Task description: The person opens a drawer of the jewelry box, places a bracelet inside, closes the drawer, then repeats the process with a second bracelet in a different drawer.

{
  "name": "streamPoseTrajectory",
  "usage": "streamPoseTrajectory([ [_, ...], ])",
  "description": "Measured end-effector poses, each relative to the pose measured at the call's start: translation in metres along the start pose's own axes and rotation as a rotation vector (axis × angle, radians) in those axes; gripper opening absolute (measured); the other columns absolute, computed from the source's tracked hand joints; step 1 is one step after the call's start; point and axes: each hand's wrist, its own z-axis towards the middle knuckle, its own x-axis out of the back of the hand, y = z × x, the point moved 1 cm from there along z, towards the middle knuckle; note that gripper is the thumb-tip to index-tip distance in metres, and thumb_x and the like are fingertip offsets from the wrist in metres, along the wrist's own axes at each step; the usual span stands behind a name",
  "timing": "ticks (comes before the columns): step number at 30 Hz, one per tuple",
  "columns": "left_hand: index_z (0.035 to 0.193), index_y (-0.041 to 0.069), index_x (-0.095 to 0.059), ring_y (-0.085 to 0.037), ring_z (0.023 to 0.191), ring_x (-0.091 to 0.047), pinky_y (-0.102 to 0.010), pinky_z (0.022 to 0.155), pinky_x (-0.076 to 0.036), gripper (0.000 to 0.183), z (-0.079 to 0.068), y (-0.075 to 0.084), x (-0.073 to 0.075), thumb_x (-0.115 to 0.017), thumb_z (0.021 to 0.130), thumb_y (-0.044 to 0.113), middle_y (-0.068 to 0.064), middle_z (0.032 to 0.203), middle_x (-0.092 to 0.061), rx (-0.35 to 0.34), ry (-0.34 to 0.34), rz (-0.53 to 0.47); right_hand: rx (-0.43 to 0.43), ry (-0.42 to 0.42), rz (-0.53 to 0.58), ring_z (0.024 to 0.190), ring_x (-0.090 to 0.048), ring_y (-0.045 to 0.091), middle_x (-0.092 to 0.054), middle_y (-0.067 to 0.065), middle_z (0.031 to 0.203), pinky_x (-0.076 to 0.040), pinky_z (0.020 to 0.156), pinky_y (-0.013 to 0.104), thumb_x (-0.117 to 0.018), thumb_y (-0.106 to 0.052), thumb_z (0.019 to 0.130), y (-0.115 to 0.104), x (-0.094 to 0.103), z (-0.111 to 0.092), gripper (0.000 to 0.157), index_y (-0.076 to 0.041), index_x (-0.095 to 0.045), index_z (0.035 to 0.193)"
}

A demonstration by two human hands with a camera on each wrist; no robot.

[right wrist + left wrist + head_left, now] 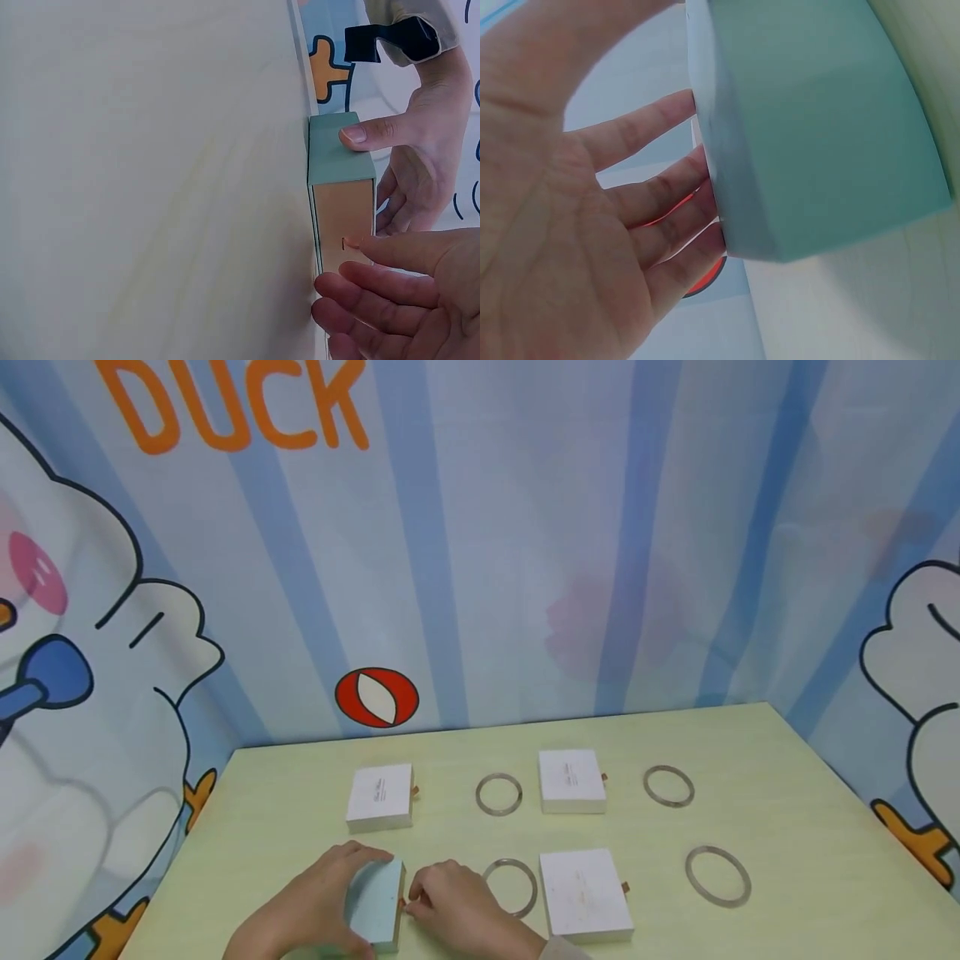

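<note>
A mint-green drawer box (377, 897) lies at the front left of the table. My left hand (318, 897) grips it across opposite edges, thumb near me and fingers on the far side. In the left wrist view, fingertips press along one edge of the box (832, 135). My right hand (457, 902) is at the box's right end, thumb and forefinger at its small orange pull tab (349, 243). The other fingers curl beside the box's orange-tan end face (345, 210). The drawer looks flush with its sleeve.
White boxes with tabs stand at the back left (380, 797), back middle (572, 781) and front middle (585, 893). Bangle-like rings lie beside them: two near the middle (477, 794) (535, 893), two at right (669, 767) (717, 904). A printed curtain (517, 543) hangs behind the table.
</note>
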Motion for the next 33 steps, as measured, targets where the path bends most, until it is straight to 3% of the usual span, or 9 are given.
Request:
streamPoseTrajectory([
  [5,0.133,0.015,-0.058,-0.024,0.109,-0.048,-0.053,0.091,-0.047,0.098,0.0004,0.0,0.0009,-0.099,0.05,0.046,-0.001,0.126,-0.054,-0.026,0.0,0.004,-0.007,-0.002,0.015,0.06,-0.047,-0.003,-0.055,-0.016,0.066,-0.041,0.056,0.015,-0.075,-0.023,0.09,-0.0007,-0.0011,0.001,0.012,-0.013,-0.076,0.083],
  [19,0.131,0.014,-0.058,-0.025,0.108,-0.048,-0.055,0.09,-0.048,0.094,0.0017,0.0016,0.0011,-0.099,0.051,0.043,-0.002,0.126,-0.055,-0.016,-0.007,-0.001,-0.011,0.01,0.025,0.058,-0.046,-0.004,-0.057,-0.018,0.067,-0.04,0.054,0.015,-0.076,-0.02,0.089,-0.004,-0.0037,0.003,0.009,-0.017,-0.075,0.08],
  [33,0.131,0.014,-0.057,-0.024,0.109,-0.048,-0.053,0.091,-0.047,0.096,0.0002,0.0008,0.0012,-0.1,0.05,0.042,-0.002,0.125,-0.054,-0.054,0.004,0.012,-0.02,0.02,0.041,0.051,-0.043,-0.001,-0.049,-0.016,0.059,-0.037,0.047,0.019,-0.073,-0.016,0.089,-0.0034,-0.0052,0.0053,0.022,-0.017,-0.065,0.069],
])
